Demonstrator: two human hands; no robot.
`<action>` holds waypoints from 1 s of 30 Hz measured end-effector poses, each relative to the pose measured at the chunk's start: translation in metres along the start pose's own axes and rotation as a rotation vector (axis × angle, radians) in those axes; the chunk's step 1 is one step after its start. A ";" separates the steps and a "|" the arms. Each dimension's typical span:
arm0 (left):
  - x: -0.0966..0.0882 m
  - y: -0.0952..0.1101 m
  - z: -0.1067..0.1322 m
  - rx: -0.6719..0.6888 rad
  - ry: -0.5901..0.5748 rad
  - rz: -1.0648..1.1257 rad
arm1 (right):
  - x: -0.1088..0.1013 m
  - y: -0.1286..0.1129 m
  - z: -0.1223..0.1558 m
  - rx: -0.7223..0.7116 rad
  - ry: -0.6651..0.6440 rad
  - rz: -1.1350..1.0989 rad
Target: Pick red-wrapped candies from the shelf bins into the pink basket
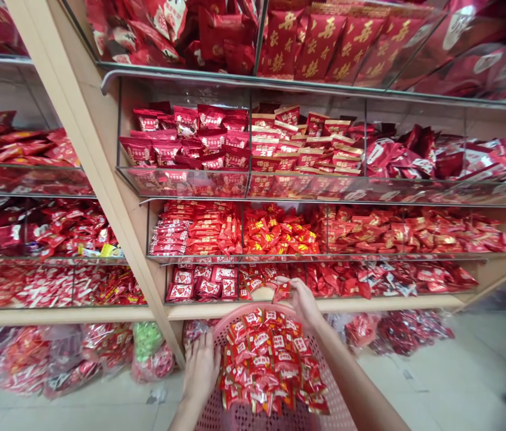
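Note:
A pink plastic basket (221,326) heaped with small red wrapped candies (270,356) sits low in front of me. My left hand (201,368) grips the basket's left rim, fingers curled over it. My right hand (300,299) is raised above the basket's far edge, at the lowest clear shelf bin (253,294), pinching a red candy packet (282,291) between its fingertips. That bin holds more red-and-white packets (203,284).
Tiers of clear acrylic bins (253,182) full of red wrapped sweets fill wooden shelving (113,197) ahead and to the left. Bags of candy (145,353) lie under the bottom shelf. Pale tiled floor (450,371) opens to the right.

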State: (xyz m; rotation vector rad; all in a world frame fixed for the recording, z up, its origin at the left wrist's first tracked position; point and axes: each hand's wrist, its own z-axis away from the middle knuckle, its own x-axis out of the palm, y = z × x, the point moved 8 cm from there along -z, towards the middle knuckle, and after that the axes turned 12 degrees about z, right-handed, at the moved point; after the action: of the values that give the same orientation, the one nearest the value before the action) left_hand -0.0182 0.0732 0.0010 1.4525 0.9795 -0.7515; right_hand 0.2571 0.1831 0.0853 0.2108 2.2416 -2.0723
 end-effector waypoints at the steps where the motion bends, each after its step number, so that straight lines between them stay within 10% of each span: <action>1: 0.000 0.000 0.000 -0.001 0.003 0.003 | 0.007 0.002 0.008 0.048 -0.070 -0.111; 9: -0.003 0.002 0.000 0.007 0.028 0.005 | 0.051 0.029 0.057 0.380 -0.313 -0.463; 21: -0.008 0.006 0.000 -0.008 0.001 -0.011 | 0.065 0.037 0.082 0.446 -0.250 -0.523; 30: -0.005 0.004 0.000 -0.006 -0.001 -0.034 | 0.045 0.005 0.088 -0.177 -0.026 0.480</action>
State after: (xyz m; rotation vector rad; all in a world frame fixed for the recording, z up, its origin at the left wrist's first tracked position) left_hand -0.0170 0.0731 0.0067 1.4335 1.0065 -0.7735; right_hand 0.2109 0.0979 0.0668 0.6317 2.0809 -1.6124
